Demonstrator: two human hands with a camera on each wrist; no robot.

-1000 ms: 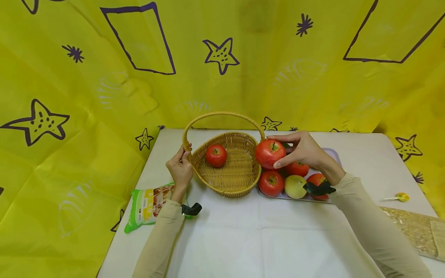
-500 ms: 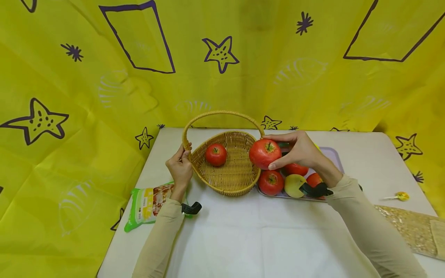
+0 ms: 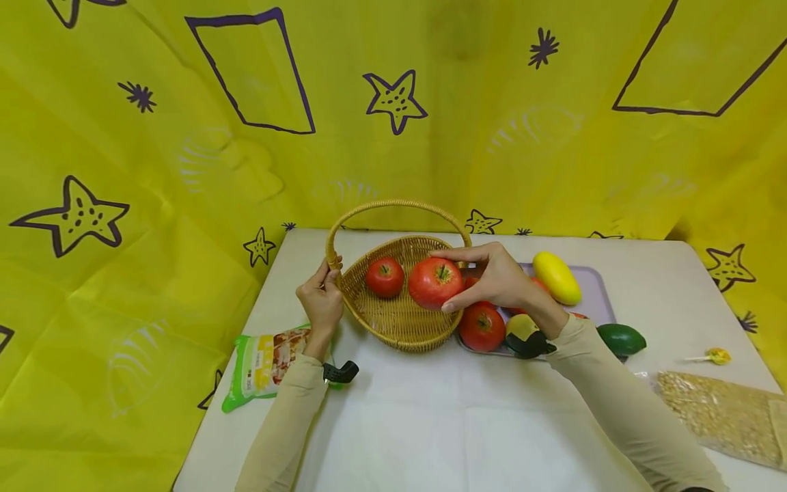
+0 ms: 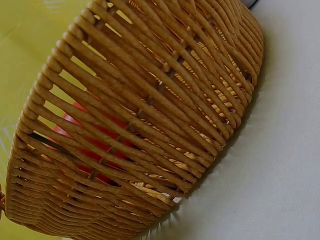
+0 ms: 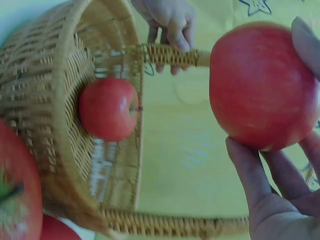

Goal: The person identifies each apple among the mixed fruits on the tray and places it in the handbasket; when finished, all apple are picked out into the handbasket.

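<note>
I see the right hand (image 3: 496, 279) holding a round red apple (image 3: 433, 287) over the golden wicker basket (image 3: 401, 324), left hand (image 3: 321, 301) gripping its handle (image 3: 398, 203) at ten o'clock.

Woven basket (image 4: 165, 105) fills centre; red apple (image 4: 95, 133) behind slats, left; yellow backdrop (image 4: 25, 45) upper left; white tabletop (image 4: 280, 150) right.

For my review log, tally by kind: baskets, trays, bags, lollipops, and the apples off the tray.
Basket: 1
Tray: 1
Bags: 2 (green-edged bag, clear bag)
Lollipop: 1
Apples off the tray: 2 (basket apple, held apple)
Total: 7
</note>
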